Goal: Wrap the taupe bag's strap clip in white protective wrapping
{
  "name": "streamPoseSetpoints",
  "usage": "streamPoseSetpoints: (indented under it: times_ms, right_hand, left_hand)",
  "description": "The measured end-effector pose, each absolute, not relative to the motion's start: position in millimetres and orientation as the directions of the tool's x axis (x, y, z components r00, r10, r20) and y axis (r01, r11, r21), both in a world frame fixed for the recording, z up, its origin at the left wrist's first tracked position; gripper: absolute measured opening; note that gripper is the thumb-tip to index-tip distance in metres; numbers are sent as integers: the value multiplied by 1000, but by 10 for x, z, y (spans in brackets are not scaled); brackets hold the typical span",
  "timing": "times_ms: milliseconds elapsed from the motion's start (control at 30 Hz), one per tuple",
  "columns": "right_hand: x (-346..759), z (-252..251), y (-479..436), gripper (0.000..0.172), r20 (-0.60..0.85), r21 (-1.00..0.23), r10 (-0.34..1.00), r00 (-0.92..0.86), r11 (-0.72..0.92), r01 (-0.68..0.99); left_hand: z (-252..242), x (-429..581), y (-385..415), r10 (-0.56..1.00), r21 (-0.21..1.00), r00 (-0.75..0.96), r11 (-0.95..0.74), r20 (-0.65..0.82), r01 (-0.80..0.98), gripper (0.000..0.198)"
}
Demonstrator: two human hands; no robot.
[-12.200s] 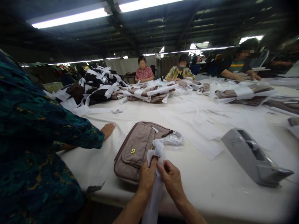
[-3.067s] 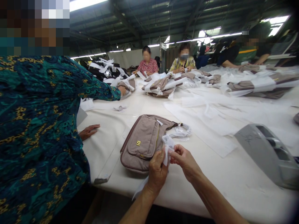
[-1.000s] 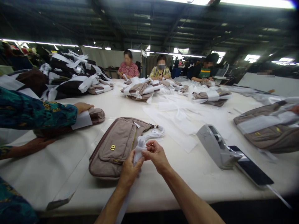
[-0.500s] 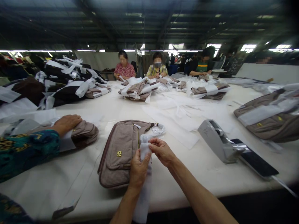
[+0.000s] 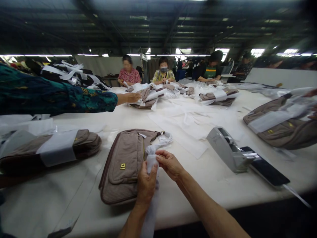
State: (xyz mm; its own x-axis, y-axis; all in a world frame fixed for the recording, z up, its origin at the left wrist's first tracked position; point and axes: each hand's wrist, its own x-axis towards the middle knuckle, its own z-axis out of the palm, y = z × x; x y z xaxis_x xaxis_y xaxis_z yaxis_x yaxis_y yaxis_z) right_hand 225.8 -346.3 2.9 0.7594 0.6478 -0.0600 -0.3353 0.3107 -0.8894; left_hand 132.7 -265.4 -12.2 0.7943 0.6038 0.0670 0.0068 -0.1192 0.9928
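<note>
Head view: both hands' fingers (image 5: 151,177) pinch the white wrap (image 5: 151,160) beside the bag (image 5: 123,162).

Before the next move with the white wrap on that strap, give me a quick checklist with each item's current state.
1. Left hand gripping the white wrap: ok.
2. Right hand pinching the wrap's top: ok.
3. Taupe bag flat on the table: ok.
4. Tape dispenser near the right hand: ok.
5. Tape end ready on dispenser: cannot tell.
6. Neighbour's sleeve away from the bag: ok.
</note>
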Motion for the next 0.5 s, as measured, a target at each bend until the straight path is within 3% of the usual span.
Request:
streamPoseSetpoints:
  times_ms: [200,333,433,500]
  right_hand:
    - [2210,143,-3595,31,9,-979,599,801,168,-114]
    - [2237,465,-4004,25,95,-995,473,876,67,71]
    - [2483,724,-4644,24,197,-975,247,949,-54,217]
    - [2759,843,-5157,26,348,-850,-44,936,-435,296]
  left_hand:
    - [-107,1335,-2680,623,990,780,-136,58,36,35]
    - [-84,1335,-2683,631,993,775,-115,45,36,35]
    - [-79,1334,-2684,634,996,772,-86,33,28,36]
    - [-78,1336,-2686,631,998,775,-56,20,19,37]
